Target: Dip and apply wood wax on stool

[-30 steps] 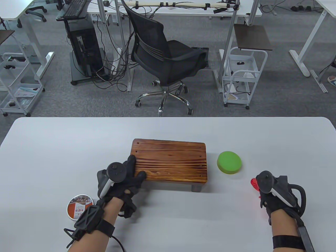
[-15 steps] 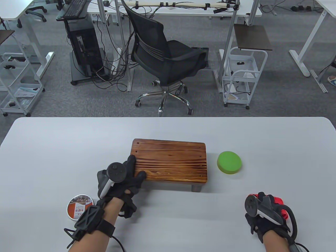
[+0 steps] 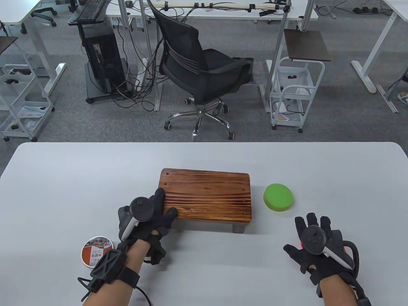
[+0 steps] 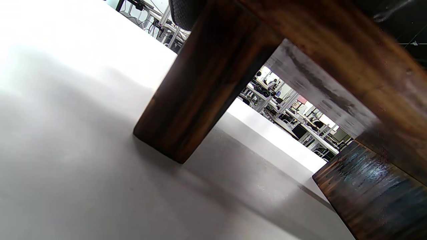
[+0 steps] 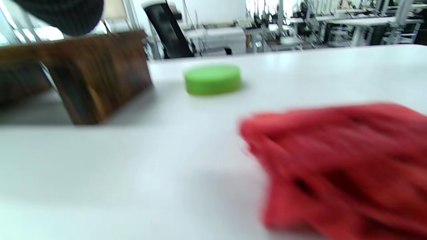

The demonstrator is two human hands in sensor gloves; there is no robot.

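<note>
Since a moment ago only the right hand (image 3: 314, 244) has shifted, now flat with fingers spread over the red cloth (image 5: 333, 166). Leftmost, the wax tin (image 3: 97, 251) sits lidded; the left hand (image 3: 145, 216) grips the stool (image 3: 205, 195) corner mid-bench (image 3: 79, 178); a green pad (image 3: 278, 197) lies beyond. No dipping yet, I'd judge.

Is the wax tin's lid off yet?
No: in the table view the wax tin sits by the left hand's wrist with its printed lid on.
</note>
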